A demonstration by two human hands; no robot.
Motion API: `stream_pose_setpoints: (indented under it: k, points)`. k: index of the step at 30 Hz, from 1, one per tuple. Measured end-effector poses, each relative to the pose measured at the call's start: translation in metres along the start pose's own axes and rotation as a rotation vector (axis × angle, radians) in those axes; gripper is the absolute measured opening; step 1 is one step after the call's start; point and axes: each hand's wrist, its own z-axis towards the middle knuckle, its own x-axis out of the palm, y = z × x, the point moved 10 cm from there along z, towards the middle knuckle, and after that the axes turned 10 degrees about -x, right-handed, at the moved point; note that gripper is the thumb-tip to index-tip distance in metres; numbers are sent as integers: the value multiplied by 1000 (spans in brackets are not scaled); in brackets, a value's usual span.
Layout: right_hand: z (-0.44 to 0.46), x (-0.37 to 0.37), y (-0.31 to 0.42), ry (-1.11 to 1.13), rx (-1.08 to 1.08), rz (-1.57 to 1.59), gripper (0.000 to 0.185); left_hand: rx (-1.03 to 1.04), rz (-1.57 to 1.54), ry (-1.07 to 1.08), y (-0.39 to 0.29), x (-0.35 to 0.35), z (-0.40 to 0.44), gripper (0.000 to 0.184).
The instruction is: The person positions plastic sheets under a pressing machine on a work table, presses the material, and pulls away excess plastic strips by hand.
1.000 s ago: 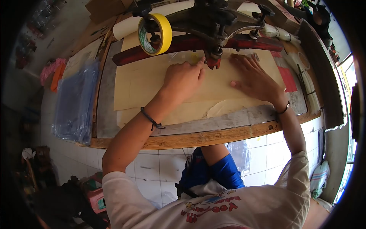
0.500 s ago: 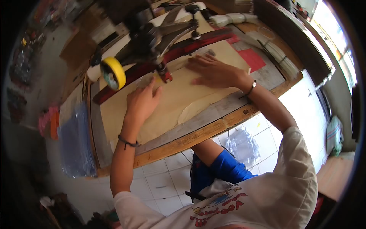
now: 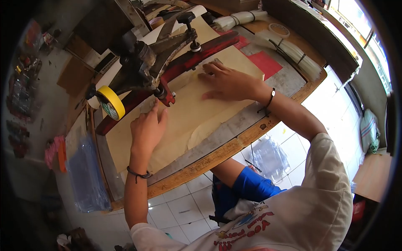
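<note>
Head view: tan paper (image 3: pixel 184 113) is spread on a grey board (image 3: pixel 226 134), short of the wooden table edge (image 3: pixel 228 148). By the red bar (image 3: pixel 218 44) bounding its far side, the left hand (image 3: pixel 146 129) is held with finger and thumb apart; the right hand (image 3: pixel 230 85) is placed over it, fingers spread. Open paper is left between.
</note>
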Motion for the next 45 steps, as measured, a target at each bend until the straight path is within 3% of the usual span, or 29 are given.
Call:
stream_pose_setpoints:
  k: [6,9,12,15,21,29,37,41,45]
  points:
    - [1,4,-3,26,18,65,75,-19,-11,14,1,1,2,54]
    - [1,0,-9,39,13,-108,82,-26,-6,21,1,1,2,54]
    - [-13,-2,-40,41,240,-204,84,-11,-11,9,-1,-1,1,54]
    - [-25,3,-59,109,363,-69,87,-12,-37,13,-1,-1,0,54]
    - [-26,-5,-67,206,351,109,82,9,-85,0,2,-3,1,53]
    - [-25,-8,-59,242,354,-6,77,22,-119,-52,8,6,6,53]
    - [-23,-4,-52,130,350,-56,72,15,-170,-41,12,5,6,52]
    - [-21,-1,-44,158,282,-99,72,24,-149,-52,11,9,7,52]
    - [-21,-3,-39,222,347,-109,77,28,-124,-48,7,2,3,52]
